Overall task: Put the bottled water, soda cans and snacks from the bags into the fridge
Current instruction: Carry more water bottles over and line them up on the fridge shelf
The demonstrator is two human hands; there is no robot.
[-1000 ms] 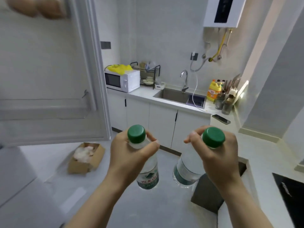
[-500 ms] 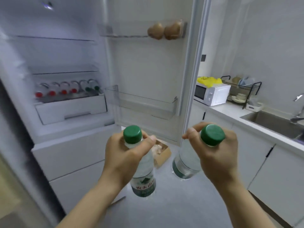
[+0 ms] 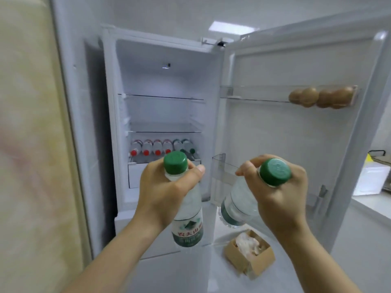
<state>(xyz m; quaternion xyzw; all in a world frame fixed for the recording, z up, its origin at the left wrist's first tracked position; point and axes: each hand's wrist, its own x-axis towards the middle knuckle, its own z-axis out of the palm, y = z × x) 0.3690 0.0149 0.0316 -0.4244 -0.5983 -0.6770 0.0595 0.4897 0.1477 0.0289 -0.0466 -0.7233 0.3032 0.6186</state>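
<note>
My left hand (image 3: 167, 193) grips a clear water bottle (image 3: 187, 225) with a green cap by its neck. My right hand (image 3: 277, 195) holds a second green-capped water bottle (image 3: 239, 204), tilted down to the left. Both hang in front of the open white fridge (image 3: 167, 81). On its lowest shelf lie several bottles (image 3: 160, 148) on their sides, caps toward me, most red-capped and two green-capped at the right. The two glass shelves above them are bare.
The fridge door (image 3: 296, 144) stands open to the right, with brown round fruits (image 3: 321, 97) in its upper bin and a clear lower bin (image 3: 224, 172). A small cardboard box (image 3: 249, 252) sits on the floor. A pale wall panel (image 3: 31, 144) fills the left. A counter (image 3: 372, 206) is at the right.
My view has swung left from the kitchen counter to face the open fridge squarely. Both hands keep their bottles, held at about the same height, closer to the fridge.
</note>
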